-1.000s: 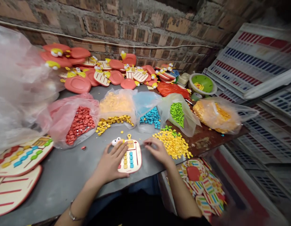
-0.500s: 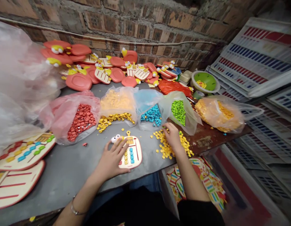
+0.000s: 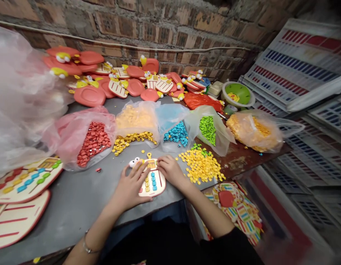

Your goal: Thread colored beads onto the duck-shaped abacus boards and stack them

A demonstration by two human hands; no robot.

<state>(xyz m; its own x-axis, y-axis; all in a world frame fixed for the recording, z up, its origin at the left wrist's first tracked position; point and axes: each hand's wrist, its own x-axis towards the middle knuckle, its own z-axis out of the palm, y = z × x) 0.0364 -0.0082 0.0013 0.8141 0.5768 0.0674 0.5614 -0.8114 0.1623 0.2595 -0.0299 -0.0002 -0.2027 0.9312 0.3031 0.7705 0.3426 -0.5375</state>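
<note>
A small cream toy board (image 3: 159,184) with a red rim and googly eyes lies on the grey table. Yellow and blue beads sit in its slots, and a red one shows at the lower left. Across its left part rests my left hand (image 3: 128,184), fingers spread and thumb along the near edge. My right hand (image 3: 171,171) is at the board's upper right, its fingertips pinched together over the rightmost red slot; what they hold is hidden. Right of it lies a pile of loose yellow beads (image 3: 205,167), with several green beads (image 3: 199,148) at its far side.
Behind the board stand bags of red beads (image 3: 94,141), yellow beads (image 3: 134,138), blue beads (image 3: 176,134) and green beads (image 3: 208,129). Red toy boards (image 3: 90,96) are heaped by the brick wall. A bin of finished-looking boards (image 3: 242,209) stands below the table's right edge.
My right hand has moved left from the loose bead pile to the board's upper right. My left hand stays on the board. The view has shifted slightly.
</note>
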